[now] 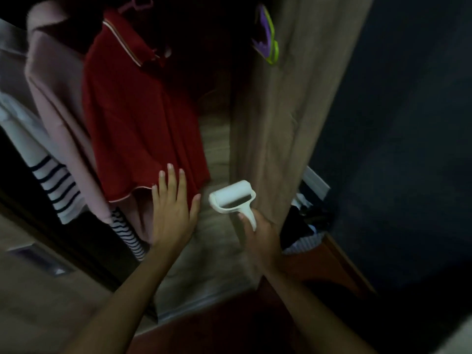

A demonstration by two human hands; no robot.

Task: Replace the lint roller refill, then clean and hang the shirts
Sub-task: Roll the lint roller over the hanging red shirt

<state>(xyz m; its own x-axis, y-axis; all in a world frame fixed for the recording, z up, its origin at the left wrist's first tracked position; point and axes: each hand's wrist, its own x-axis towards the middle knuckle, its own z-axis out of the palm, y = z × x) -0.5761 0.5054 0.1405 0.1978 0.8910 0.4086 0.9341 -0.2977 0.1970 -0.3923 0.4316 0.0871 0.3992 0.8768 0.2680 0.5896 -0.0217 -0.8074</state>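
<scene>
Red shirt (138,118) on a hanger in the wardrobe (281,111), with a lint roller (233,200) held just to its right.

The red shirt hung collar-up, long axis vertical, between a pink garment (56,103) on its left and the wardrobe's wooden panel. The left hand (173,208) lay flat, fingers straight and spread, against the shirt's lower hem. The right hand (260,236) gripped the white lint roller by its handle, which pointed down toward the person; the roll sat crosswise above it, tilted up to the right, apart from the cloth.
</scene>
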